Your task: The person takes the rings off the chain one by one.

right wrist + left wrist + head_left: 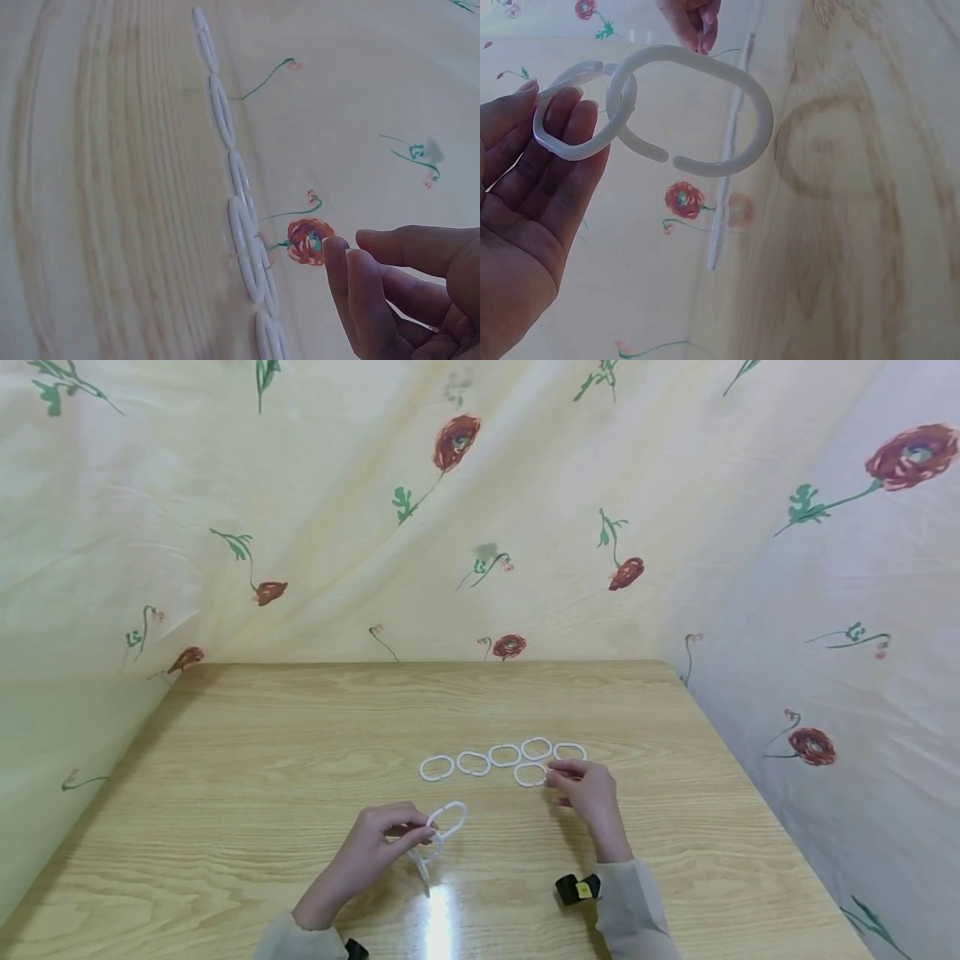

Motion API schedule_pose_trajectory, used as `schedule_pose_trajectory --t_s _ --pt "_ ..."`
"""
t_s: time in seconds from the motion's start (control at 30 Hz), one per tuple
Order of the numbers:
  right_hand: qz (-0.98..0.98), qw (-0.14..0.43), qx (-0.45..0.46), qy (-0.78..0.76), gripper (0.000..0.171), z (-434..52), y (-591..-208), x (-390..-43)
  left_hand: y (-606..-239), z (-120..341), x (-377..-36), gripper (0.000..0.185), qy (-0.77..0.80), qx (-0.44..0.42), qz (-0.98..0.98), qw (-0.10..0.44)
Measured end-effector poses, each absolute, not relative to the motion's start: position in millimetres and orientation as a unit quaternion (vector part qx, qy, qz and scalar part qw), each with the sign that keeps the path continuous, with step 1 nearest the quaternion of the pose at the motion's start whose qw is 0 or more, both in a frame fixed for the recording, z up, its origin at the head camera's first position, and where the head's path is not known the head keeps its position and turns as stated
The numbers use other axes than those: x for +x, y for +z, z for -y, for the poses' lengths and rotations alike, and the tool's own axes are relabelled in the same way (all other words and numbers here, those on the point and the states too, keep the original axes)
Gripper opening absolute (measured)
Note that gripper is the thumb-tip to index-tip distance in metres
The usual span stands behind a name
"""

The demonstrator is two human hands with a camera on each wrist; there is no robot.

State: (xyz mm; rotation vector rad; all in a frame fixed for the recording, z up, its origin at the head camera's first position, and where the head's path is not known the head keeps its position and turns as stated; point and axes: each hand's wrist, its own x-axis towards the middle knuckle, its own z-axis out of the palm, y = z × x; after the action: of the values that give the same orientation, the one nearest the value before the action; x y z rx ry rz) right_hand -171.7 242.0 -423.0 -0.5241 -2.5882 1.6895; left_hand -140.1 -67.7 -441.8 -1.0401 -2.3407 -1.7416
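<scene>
- Fingers (411,832) of the left hand (372,847) are curled and pinch a short chain of linked rings (442,828), white plastic ovals, raised a little above the wooden table (247,760).
- From the left wrist view, two of these rings hook through each other; the outer ring (697,112) has a small gap in its lower side, and the inner ring (577,112) lies against the fingertips.
- One more white piece hangs from the chain toward 6 o'clock, close to the table surface; I cannot tell if it touches.
- Right hand (588,793) is at about 3 o'clock from the left hand, well apart from it, low over the table.
- Its fingers are loosely bent, with thumb and forefinger close together near a single loose ring (530,774); in the right wrist view the fingertips (352,277) have nothing between them, so this hand holds nothing.
- Whether the fingertips touch that single ring, I cannot tell.
- Behind the loose ring, toward 12 o'clock, a row of five white rings (504,755) lies flat on the table, each one just beside the next.
- Both wrists carry a small black device (577,888) at the end of a pale sleeve (633,910).
- Cream cloth with red flowers (457,439) hangs behind the table and on both sides.
</scene>
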Motion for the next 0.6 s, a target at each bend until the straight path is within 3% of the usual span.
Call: schedule_pose_trajectory --t_s 0.4,0.6 --pt "0.831 -0.010 -0.124 0.542 0.024 -229.2 -409.6 -165.6 -441.5 68.4 -140.1 0.009 -0.561 -0.336 0.756 0.020" --pt "0.829 -0.044 -0.055 0.555 0.022 -223.4 -406.5 -160.4 -441.7 68.3 -139.9 0.009 -0.561 -0.337 0.756 0.019"
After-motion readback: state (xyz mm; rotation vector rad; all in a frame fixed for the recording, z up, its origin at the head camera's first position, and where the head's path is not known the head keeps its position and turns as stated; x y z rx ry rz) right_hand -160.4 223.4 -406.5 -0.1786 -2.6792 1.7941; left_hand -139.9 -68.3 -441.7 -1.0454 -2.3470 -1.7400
